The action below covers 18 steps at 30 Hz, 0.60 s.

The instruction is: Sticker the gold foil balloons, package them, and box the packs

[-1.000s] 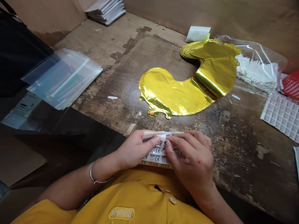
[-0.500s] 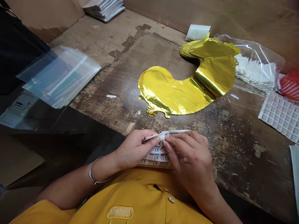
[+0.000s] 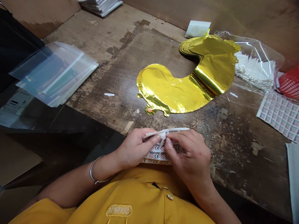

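Close to my body, at the table's front edge, is a sheet of stickers (image 3: 155,155) printed with CE marks and red no-entry style symbols. My left hand (image 3: 137,147) is closed on its left side, the thumb pressing a curled white top strip. My right hand (image 3: 190,151) is closed too, thumb and index finger pinching at the strip beside the left thumb. Whether a single sticker is between those fingertips I cannot make out. Beyond the hands lies a stack of gold foil balloons (image 3: 177,93), flat and curved, with small tabs along the near end.
Clear plastic sleeves (image 3: 58,74) overhang the table's left edge. At the right lie another sticker sheet (image 3: 280,115), a red mesh basket (image 3: 289,82) and a clear bag (image 3: 254,68) of white pieces. A paper stack (image 3: 101,6) stands at the back left.
The top strip of the sticker sheet has bent up and curls more between my fingers. Both hands stay nearly in place. The view has shifted slightly, moving the table items up and left.
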Each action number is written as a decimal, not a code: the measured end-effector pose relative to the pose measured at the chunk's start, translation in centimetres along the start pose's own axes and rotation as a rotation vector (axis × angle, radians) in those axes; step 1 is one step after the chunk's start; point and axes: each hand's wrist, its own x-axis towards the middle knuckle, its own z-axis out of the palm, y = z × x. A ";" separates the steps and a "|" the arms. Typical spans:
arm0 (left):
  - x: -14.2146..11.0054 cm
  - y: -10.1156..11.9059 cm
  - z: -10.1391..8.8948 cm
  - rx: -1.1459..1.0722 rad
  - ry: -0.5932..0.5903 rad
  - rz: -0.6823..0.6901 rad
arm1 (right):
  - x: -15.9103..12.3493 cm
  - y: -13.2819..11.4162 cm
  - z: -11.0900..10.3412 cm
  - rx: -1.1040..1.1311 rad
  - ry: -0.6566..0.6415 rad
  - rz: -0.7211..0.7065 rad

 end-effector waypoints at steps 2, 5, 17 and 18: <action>0.1 -0.1 0.1 -0.124 -0.013 -0.055 | -0.1 0.4 0.0 0.087 -0.021 0.069; 0.2 -0.2 0.1 -0.262 -0.018 -0.112 | -0.1 0.6 -0.2 0.182 -0.062 0.130; 0.1 0.3 -0.2 0.153 -0.036 0.065 | 0.0 0.1 -0.5 0.006 -0.097 -0.053; 0.0 0.3 -0.2 0.156 -0.037 0.066 | 0.0 0.1 -0.6 0.000 -0.092 -0.061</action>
